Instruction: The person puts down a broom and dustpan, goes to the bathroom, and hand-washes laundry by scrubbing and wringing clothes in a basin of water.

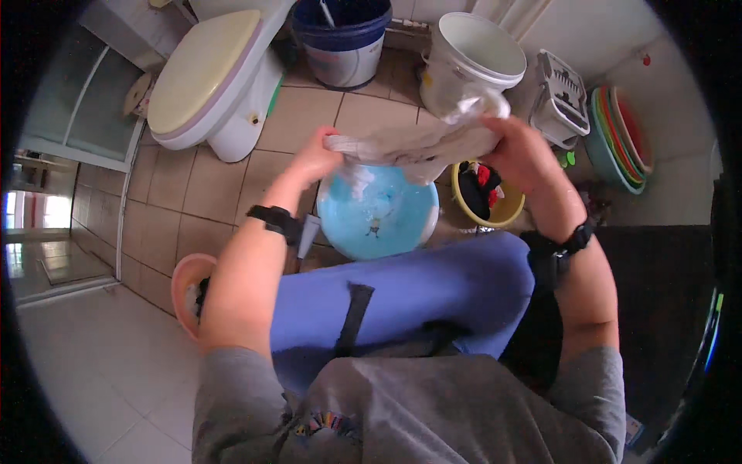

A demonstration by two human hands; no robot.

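Observation:
A wet, pale grey-white cloth (pixel 413 145) stretches between my two hands, partly smeared by motion; I cannot tell what garment it is. My left hand (pixel 315 157) is closed on its left end. At the other end my right hand (pixel 523 151) grips it, with a bunched white part sticking up beyond the fingers. Below the cloth stands a light blue basin (pixel 398 213) with a small printed figure on its bottom. White suds or a bit of pale fabric show at its far left. Beside it, under my right hand, a yellow basin (pixel 506 220) holds black and red clothes (pixel 485 185).
A toilet (pixel 205 81) stands far left on the tiled floor (pixel 305 116). A dark-lined bucket (pixel 348 58) and a white bucket (pixel 464 77) are at the back. A white crate (pixel 563 93) and stacked basins (pixel 614 139) stand right. A pink basin (pixel 185 288) sits by my left arm.

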